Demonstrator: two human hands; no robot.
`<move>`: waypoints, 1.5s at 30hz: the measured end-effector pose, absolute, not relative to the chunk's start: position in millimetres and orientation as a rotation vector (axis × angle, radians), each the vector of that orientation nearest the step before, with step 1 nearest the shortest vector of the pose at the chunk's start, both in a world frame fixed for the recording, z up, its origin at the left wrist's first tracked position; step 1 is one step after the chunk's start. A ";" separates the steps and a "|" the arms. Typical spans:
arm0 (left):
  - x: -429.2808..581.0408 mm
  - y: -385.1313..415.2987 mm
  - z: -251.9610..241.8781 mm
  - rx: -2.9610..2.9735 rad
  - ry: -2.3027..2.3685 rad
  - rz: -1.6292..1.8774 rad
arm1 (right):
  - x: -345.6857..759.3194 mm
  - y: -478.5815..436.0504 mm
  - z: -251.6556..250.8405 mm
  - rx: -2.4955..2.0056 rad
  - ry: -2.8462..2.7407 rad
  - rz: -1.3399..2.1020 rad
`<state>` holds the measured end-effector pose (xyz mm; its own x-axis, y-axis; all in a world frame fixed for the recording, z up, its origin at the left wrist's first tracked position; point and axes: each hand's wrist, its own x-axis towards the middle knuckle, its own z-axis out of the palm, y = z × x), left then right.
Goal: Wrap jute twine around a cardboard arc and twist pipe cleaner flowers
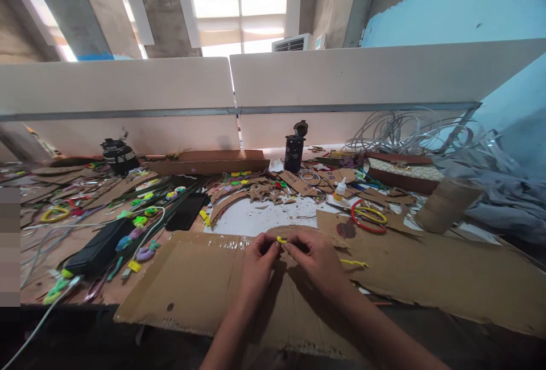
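Observation:
Above a flat cardboard sheet, my left hand and my right hand meet fingertip to fingertip. Between them they pinch a small bent piece of yellow fuzzy pipe cleaner. Both hands are closed, thumbs against index fingers. A yellow tail sticks out past the right hand over the cardboard, and my hand hides how it joins the pinched part. Just beyond my fingers lies a curved piece of cardboard.
Scissors with red and yellow handles lie to the right, near a small glue bottle. A black tumbler stands at the back. To the left are a phone, a black power bank and cables. A cardboard roll sits far right.

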<state>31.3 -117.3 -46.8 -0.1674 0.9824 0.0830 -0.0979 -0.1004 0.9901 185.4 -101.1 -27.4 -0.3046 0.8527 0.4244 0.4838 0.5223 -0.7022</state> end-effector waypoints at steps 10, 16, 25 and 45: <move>32.5 -119.9 -47.8 1.210 1.161 1.419 | 185.2 -99.1 -34.5 -1.143 -1.931 0.511; 32.8 -121.8 -42.4 1.203 1.214 1.384 | 183.6 -101.1 -34.2 -1.163 -1.985 0.453; 29.6 -121.1 -45.9 1.142 1.222 1.407 | 187.9 -102.6 -32.6 -1.154 -1.983 0.522; 31.0 -118.1 -46.9 0.963 1.130 1.433 | 187.7 -100.2 -33.7 -1.096 -1.989 0.492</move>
<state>31.0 -118.1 -46.9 -0.1522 0.9883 -0.0055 -0.2355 -0.0308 0.9714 187.7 -100.2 -33.7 -0.3094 0.8343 0.4563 0.5256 0.5499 -0.6491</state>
